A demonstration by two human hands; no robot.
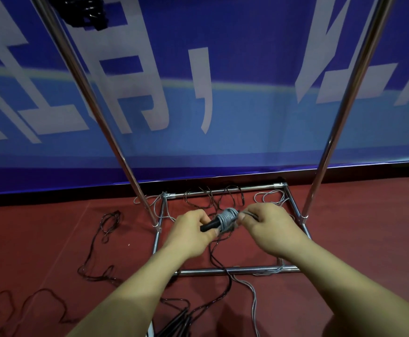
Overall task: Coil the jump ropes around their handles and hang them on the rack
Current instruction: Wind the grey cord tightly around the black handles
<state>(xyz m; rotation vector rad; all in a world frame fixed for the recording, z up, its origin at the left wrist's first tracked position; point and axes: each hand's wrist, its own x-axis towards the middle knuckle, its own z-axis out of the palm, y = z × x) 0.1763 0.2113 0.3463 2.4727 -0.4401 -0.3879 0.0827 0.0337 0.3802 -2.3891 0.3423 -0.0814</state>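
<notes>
Coiling step: left hand [190, 233] grips the handle [210, 225], right hand [269, 227] pinches grey rope [227, 219]; next, tuck the end, then hang on rack [325, 152].

Dim, even indoor light with a strong wide-angle warp.

The rack poles [89, 100] lean and splay outward toward the frame edges, and bright streaks of glare run along them. The blue banner [247, 57] looks soft and slightly blurred; a shadow band darkens the red floor [40, 239] below it.

two hands [191, 235], one rack [235, 270]
</notes>
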